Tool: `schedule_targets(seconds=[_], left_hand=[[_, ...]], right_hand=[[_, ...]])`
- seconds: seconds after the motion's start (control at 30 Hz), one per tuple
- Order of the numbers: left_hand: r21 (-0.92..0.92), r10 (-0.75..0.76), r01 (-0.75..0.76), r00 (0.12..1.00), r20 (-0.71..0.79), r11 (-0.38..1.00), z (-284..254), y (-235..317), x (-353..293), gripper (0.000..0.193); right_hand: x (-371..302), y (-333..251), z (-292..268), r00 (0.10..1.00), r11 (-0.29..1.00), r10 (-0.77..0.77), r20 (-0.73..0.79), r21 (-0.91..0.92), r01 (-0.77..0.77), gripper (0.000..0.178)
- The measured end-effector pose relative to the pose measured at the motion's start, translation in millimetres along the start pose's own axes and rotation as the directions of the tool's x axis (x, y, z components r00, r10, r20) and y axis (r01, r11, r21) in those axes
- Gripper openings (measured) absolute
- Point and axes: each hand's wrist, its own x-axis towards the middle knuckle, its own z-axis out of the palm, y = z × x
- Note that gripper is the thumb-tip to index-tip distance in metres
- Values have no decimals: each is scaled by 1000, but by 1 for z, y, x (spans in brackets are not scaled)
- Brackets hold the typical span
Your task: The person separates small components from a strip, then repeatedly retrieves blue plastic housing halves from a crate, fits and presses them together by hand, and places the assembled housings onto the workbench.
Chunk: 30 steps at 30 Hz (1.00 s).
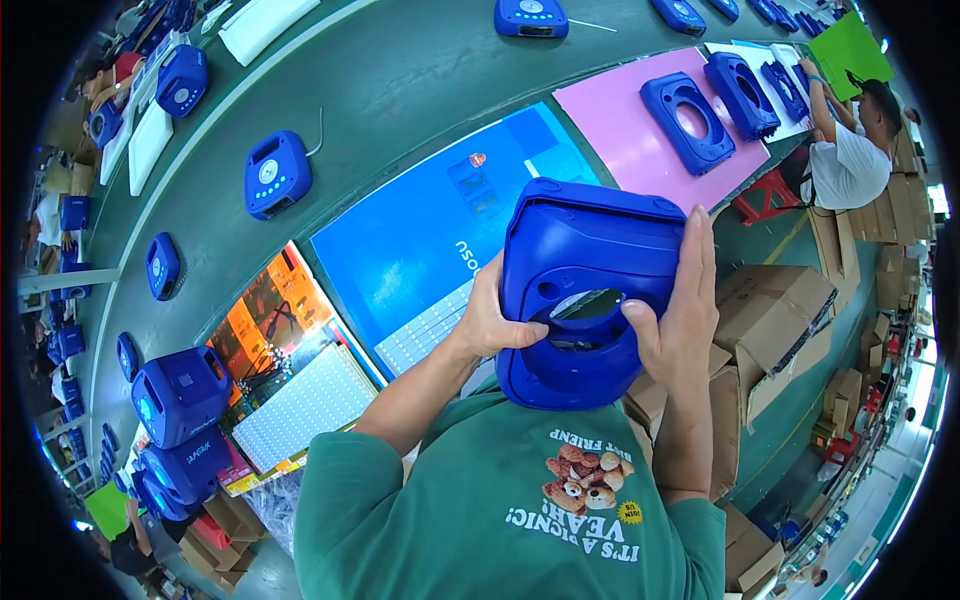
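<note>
A long green bench (400, 70) curves through the workshop below me. I hold a blue plastic housing (585, 290) up in front of my chest, above the bench edge. My left hand (495, 320) grips its left side, thumb hooked into the round opening; my right hand (680, 310) clasps the right side, fingers (700, 250) flat along it. Beneath lie a blue sheet (420, 240) and a pink sheet (630, 140) carrying similar housings (690, 120). Cardboard boxes (770, 310) stand to my right.

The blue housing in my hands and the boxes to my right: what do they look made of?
Blue housing: likely moulded plastic, smooth semi-gloss, with soft highlights and rounded edges. Boxes: brown corrugated cardboard by the look, matte, with open folded flaps.
</note>
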Motion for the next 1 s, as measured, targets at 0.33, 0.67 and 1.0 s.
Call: schedule_targets(seconds=[0.33, 0.67, 1.0], left_hand=[[-297, -29, 30, 1000, 7, 954, -19, -8, 6, 83], [-437, -2, -1, 1000, -7, 899, -33, -17, 2, 79], [-934, -79, 71, 996, 46, 350, 13, -71, 44, 68]], right_hand=[[-44, 23, 22, 930, 552, 246, 273, 749, -366, 83], [-25, -3, 22, 958, 508, 149, 244, 812, -286, 94], [-3, -27, 6, 913, 549, -57, 403, 777, -309, 121]])
